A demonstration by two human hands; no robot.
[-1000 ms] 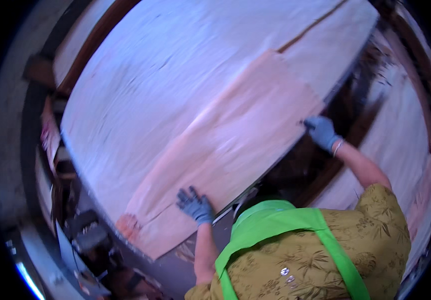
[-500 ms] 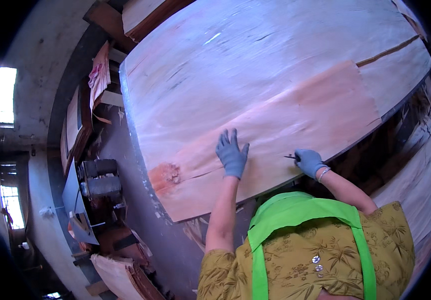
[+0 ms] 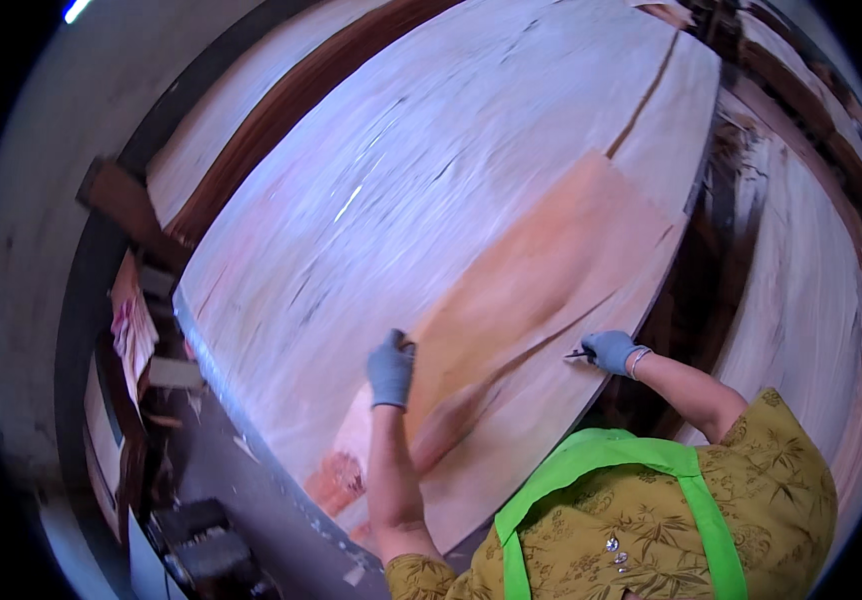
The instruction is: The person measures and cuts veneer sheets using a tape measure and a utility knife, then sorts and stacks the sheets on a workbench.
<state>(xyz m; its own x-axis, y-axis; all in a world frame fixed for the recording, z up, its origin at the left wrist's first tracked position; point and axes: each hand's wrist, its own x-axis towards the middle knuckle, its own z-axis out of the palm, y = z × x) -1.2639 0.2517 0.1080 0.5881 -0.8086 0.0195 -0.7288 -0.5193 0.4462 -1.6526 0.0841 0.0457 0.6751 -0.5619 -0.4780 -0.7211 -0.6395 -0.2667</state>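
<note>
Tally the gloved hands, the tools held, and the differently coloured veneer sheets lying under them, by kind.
Blue-gloved hands: 2, the left hand and the right hand.
Small dark tool in the right hand: 1.
Reddish veneer sheet under both hands: 1.
Pale veneer sheet beneath it: 1.
Total: 5.

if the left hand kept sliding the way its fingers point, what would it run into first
Nothing solid that shows: the left hand lies flat on the orange-toned veneer sheet, fingers pointing up across it, and only more pale veneer follows. Depth is hard to judge.
</note>
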